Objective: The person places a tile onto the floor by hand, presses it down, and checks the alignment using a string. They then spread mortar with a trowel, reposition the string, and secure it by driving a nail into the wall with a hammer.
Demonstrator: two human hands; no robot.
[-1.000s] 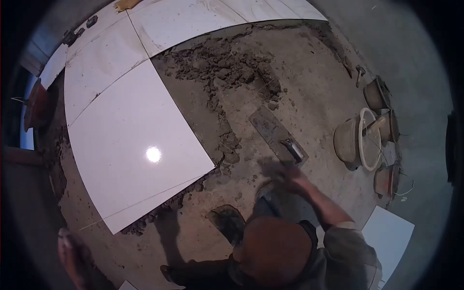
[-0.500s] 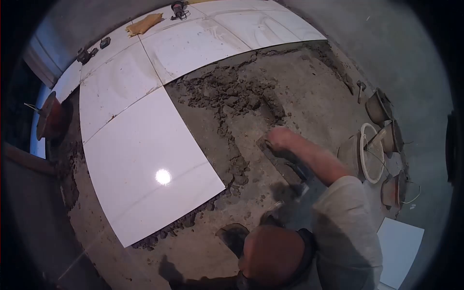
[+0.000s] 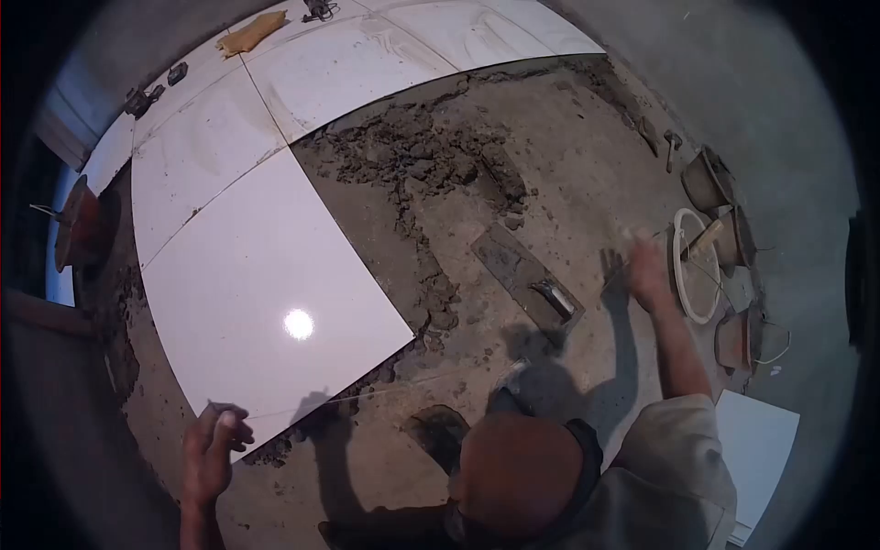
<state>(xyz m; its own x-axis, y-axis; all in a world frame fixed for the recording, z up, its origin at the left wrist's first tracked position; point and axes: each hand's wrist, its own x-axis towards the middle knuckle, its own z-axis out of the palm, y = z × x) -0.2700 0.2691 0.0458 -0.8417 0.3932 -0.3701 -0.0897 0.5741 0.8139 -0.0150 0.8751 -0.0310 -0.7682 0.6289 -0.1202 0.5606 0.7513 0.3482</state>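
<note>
My left hand [image 3: 209,454] is raised by the near left corner of a large white floor tile [image 3: 266,302]. Its thumb and fingers are pinched on what looks like a thin string [image 3: 394,389], which stretches rightward across the tile's near edge. On the right, my right hand [image 3: 647,270] is blurred above the bare floor, and its shadow shows spread fingers. I see nothing held in it. Between the hands, a flat steel trowel [image 3: 513,259] lies on the concrete, handle up. Clumps of damp mortar [image 3: 422,151] are spread beyond it.
Laid white tiles [image 3: 367,78] fill the back left, with a yellow cloth [image 3: 252,35] on them. Buckets [image 3: 706,179], a white-rimmed bucket [image 3: 679,261] and a hammer [image 3: 671,149] line the right wall. More tiles [image 3: 756,458] stand at lower right. A red bucket [image 3: 81,225] is far left.
My right hand has left the trowel, which stays on the floor, and moved right. My left hand has come into view at lower left. The whole view has shifted slightly.
</note>
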